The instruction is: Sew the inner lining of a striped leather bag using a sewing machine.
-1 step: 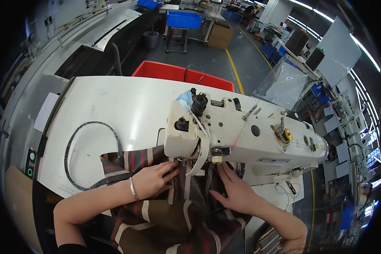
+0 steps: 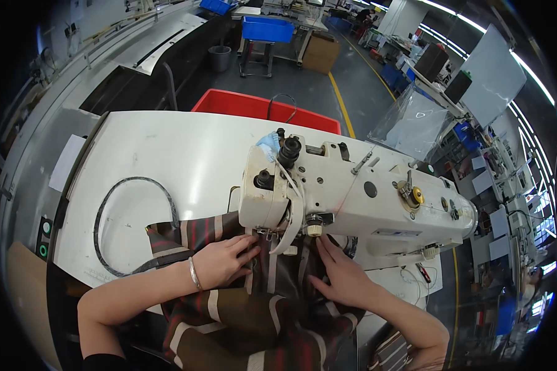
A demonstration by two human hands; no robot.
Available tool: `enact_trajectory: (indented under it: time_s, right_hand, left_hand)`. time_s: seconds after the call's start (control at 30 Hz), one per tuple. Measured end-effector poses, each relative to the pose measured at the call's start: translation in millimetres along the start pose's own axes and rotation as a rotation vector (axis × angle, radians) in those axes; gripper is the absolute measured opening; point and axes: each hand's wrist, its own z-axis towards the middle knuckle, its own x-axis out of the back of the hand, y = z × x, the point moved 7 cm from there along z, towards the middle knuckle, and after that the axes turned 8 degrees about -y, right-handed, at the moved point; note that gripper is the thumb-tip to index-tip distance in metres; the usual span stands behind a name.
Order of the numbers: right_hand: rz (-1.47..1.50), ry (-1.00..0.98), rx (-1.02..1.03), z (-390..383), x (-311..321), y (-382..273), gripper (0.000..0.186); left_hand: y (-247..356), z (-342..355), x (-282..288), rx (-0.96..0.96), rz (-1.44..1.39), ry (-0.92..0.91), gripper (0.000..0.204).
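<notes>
Brown fabric with red, cream and dark stripes (image 2: 241,315) lies bunched over the near edge of the white table and runs under the head of a white sewing machine (image 2: 346,191). My left hand (image 2: 226,263), a silver bangle at its wrist, rests on the fabric left of the needle area, fingers stretched toward it. Flat on the cloth to the right is my right hand (image 2: 343,278), its thumb spread from the fingers. A curved white guard (image 2: 291,226) partly hides the needle area. From the fabric's left side a dark narrow strip (image 2: 99,210) loops across the table.
Behind the white table (image 2: 148,145) stands a red bin (image 2: 247,102). Small red-handled snips (image 2: 423,272) and loose thread lie right of the machine. Farther back are a blue bin (image 2: 267,29) on a stand, a grey bucket (image 2: 220,59) and a cardboard box (image 2: 320,52).
</notes>
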Motion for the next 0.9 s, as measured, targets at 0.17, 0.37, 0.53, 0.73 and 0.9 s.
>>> enact_trajectory:
  time_s: [0.17, 0.37, 0.53, 0.73, 0.9]
  right_hand:
    - [0.067, -0.635, -0.282, 22, -30, 30, 0.066]
    - [0.430, -0.489, 0.339, -31, 9, -32, 0.064]
    - [0.541, -0.650, 0.537, -78, -5, -97, 0.043]
    - [0.239, -0.654, 0.205, -72, -32, -99, 0.031]
    - [-0.525, -0.513, 0.584, -79, -62, -128, 0.051]
  left_hand:
    - [-6, 0, 3, 0.031, -0.072, -0.116, 0.057]
    - [46, -34, 31, -0.136, -0.820, -0.552, 0.056]
    - [140, -79, 48, -0.246, -0.343, -0.411, 0.055]
    - [110, -98, 21, 0.165, -0.264, -0.559, 0.036]
    - [106, -87, 3, 0.035, 0.057, -0.466, 0.062]
